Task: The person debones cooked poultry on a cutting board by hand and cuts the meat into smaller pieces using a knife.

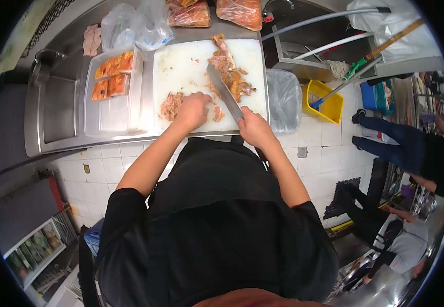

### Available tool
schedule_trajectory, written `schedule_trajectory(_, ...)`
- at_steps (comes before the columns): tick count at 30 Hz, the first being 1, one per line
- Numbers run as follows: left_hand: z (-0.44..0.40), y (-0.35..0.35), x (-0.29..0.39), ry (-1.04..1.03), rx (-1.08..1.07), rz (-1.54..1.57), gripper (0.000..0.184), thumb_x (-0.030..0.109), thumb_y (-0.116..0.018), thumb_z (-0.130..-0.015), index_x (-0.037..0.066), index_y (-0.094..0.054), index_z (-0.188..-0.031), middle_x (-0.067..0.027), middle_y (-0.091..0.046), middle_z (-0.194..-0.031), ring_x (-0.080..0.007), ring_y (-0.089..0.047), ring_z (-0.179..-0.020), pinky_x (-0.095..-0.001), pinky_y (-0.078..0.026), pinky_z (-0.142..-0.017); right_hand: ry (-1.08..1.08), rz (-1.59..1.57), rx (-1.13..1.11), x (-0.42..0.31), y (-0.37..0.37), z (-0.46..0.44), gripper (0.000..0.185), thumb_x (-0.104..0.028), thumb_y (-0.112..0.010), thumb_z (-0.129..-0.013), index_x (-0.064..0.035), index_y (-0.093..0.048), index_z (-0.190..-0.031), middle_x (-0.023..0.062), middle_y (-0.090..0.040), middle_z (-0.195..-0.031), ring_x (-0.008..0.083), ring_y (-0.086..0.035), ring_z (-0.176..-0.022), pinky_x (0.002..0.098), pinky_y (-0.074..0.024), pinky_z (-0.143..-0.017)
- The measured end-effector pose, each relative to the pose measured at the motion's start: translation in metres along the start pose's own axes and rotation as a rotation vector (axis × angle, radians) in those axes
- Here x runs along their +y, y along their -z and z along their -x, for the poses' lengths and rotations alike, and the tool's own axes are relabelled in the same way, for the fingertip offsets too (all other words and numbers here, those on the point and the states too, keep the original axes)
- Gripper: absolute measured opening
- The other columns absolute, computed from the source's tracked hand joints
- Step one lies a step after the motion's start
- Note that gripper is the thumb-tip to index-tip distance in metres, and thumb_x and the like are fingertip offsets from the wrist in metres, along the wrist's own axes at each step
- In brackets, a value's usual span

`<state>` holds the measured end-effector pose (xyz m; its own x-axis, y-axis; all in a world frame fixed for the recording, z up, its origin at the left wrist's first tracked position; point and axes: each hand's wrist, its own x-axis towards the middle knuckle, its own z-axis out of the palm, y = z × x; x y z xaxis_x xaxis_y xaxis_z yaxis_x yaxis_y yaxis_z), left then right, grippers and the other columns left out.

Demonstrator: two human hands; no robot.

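Right grip (253, 127) closed on knife (224, 92), left grip (193, 110) unclear by meat (170, 106), tub (110, 116) beside board (176, 64)

Steel counter (147, 133) bearing cutting board (181, 64), plastic tub (110, 115), bags (137, 25).

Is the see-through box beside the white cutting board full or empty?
Partly full. The plastic box has orange-red pieces at its far end, but its near end shows bare plastic.

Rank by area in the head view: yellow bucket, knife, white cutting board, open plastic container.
1. White cutting board
2. Open plastic container
3. Yellow bucket
4. Knife, long but narrow
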<state>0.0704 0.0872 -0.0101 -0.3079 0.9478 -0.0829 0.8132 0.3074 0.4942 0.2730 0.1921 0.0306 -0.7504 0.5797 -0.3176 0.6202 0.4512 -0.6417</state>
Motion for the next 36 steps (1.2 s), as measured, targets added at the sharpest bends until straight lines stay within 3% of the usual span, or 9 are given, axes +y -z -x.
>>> schedule_trajectory(2,0.011,-0.008,0.003,-0.215,-0.045,-0.028,0.025,0.004,-0.064,-0.075,0.007,-0.068,-0.099,-0.0131,-0.061,-0.093,-0.0331,-0.059,-0.091,-0.0442,-0.048,-0.083,0.031,0.040,-0.028,-0.006,-0.007,-0.006,0.023,-0.015,-0.051,-0.090,0.0013,-0.050,-0.106,0.0312,-0.064,-0.087,0.0483,-0.062,-0.087,0.0560,-0.0477,-0.080)
schedule_trajectory(5,0.014,-0.021,0.007,-0.252,-0.035,-0.038,0.018,0.007,-0.064,-0.077,0.006,-0.067,-0.095,-0.0123,-0.061,-0.093,-0.0322,-0.059,-0.093,-0.0443,-0.047,-0.085,0.019,0.141,-0.097,-0.018,-0.016,-0.012,0.021,-0.010,-0.049,-0.087,0.0031,-0.051,-0.103,0.0306,-0.065,-0.084,0.0468,-0.064,-0.084,0.0550,-0.0495,-0.078)
schedule_trajectory(13,0.008,-0.026,0.007,-0.247,0.003,-0.062,0.013,0.006,-0.059,-0.080,0.001,-0.064,-0.091,-0.0131,-0.060,-0.092,-0.0318,-0.058,-0.091,-0.0419,-0.043,-0.085,0.079,0.262,-0.096,-0.029,-0.028,-0.012,0.019,-0.005,-0.044,-0.085,0.0051,-0.046,-0.101,0.0303,-0.065,-0.079,0.0458,-0.066,-0.078,0.0540,-0.0518,-0.071)
schedule_trajectory(16,0.009,-0.026,0.007,-0.250,-0.026,-0.024,0.014,0.004,-0.059,-0.078,0.001,-0.064,-0.091,-0.0136,-0.059,-0.093,-0.0320,-0.058,-0.091,-0.0418,-0.043,-0.085,0.104,0.239,-0.020,-0.024,-0.046,-0.027,0.019,-0.005,-0.043,-0.085,0.0052,-0.045,-0.101,0.0305,-0.065,-0.080,0.0462,-0.066,-0.078,0.0548,-0.0512,-0.070)
schedule_trajectory(22,0.009,-0.031,0.002,-0.241,0.030,-0.019,0.019,0.001,-0.060,-0.070,0.001,-0.065,-0.089,-0.0131,-0.059,-0.092,-0.0311,-0.057,-0.093,-0.0412,-0.043,-0.085,0.028,0.282,-0.086,-0.036,-0.032,-0.026,0.021,-0.005,-0.045,-0.085,0.0054,-0.044,-0.103,0.0320,-0.064,-0.079,0.0480,-0.065,-0.078,0.0561,-0.0502,-0.070)
schedule_trajectory(25,0.014,-0.031,0.003,-0.237,0.089,-0.040,0.008,0.008,-0.060,-0.078,0.005,-0.066,-0.082,-0.0115,-0.060,-0.089,-0.0284,-0.059,-0.094,-0.0403,-0.043,-0.086,0.001,0.227,-0.038,-0.034,-0.049,-0.026,0.023,-0.004,-0.047,-0.084,0.0055,-0.043,-0.104,0.0334,-0.064,-0.080,0.0490,-0.064,-0.078,0.0567,-0.0499,-0.070)
schedule_trajectory(27,0.011,-0.030,0.002,-0.238,0.046,0.000,0.016,0.000,-0.061,-0.067,0.002,-0.065,-0.082,-0.0130,-0.059,-0.091,-0.0303,-0.058,-0.093,-0.0403,-0.042,-0.086,0.019,0.242,-0.031,-0.032,-0.050,-0.035,0.023,-0.004,-0.047,-0.084,0.0055,-0.043,-0.104,0.0335,-0.063,-0.079,0.0494,-0.064,-0.078,0.0570,-0.0498,-0.070)
schedule_trajectory(36,0.014,-0.036,-0.007,-0.296,0.084,-0.010,0.010,0.003,-0.059,-0.070,0.003,-0.066,-0.078,-0.0115,-0.061,-0.084,-0.0297,-0.060,-0.088,-0.0399,-0.042,-0.085,-0.010,0.231,-0.031,-0.039,-0.054,-0.033,0.024,-0.004,-0.047,-0.084,0.0059,-0.042,-0.105,0.0340,-0.063,-0.080,0.0500,-0.064,-0.078,0.0582,-0.0492,-0.071)
